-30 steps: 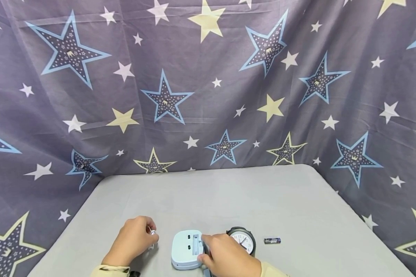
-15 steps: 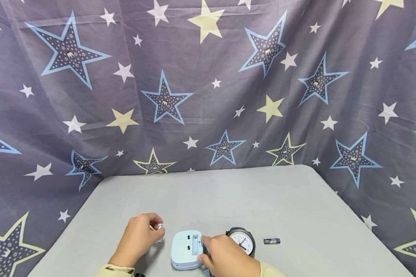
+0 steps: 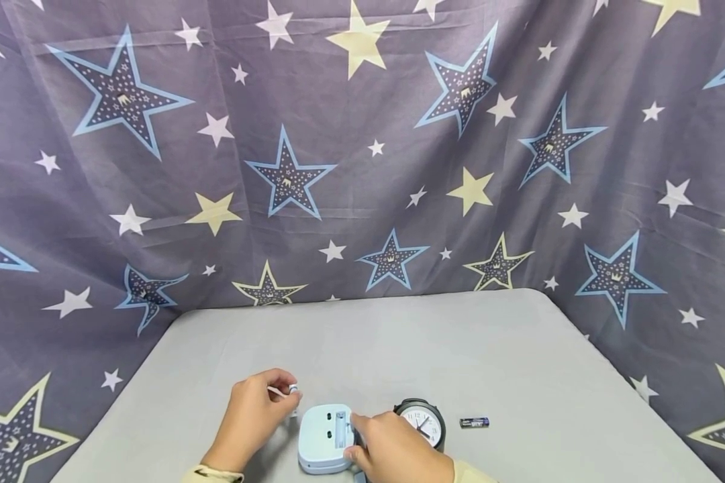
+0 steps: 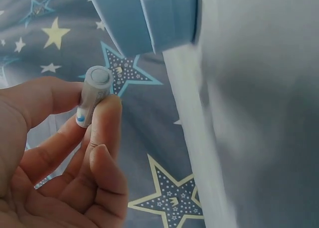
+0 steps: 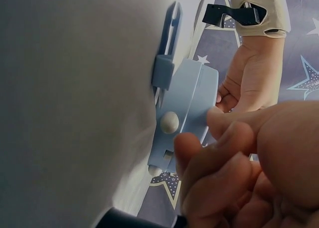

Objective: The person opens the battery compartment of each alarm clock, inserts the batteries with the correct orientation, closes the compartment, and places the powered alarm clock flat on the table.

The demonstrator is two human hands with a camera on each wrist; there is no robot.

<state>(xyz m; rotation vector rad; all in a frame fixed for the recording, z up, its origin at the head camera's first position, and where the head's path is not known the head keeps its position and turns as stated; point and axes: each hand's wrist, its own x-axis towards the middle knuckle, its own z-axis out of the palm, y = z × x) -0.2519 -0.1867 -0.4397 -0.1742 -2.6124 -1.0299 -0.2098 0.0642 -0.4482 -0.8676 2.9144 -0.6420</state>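
Observation:
My left hand (image 3: 255, 412) pinches a small white battery (image 4: 91, 102) between thumb and fingers, just left of a light blue rounded-square device (image 3: 315, 436). In the left wrist view the battery's round flat end faces the camera, close below the device's edge. The device lies with its open battery compartment (image 3: 341, 429) upward; the slot looks bare inside. My right hand (image 3: 399, 446) holds the device by its right edge, index finger at the upper corner and thumb lower down. Two pale round knobs (image 5: 169, 122) show on the device's side in the right wrist view.
A black round alarm clock (image 3: 424, 421) stands right behind my right hand, partly covered by it. Farther right lies a dark blue battery (image 3: 474, 422). A slim blue piece (image 5: 167, 53) lies beside the device. Star-patterned cloth (image 3: 362, 168) hangs behind the grey table (image 3: 362, 349).
My left hand has moved right with the white battery, from well left of the device to close by its left edge. The right hand and the device have stayed in place.

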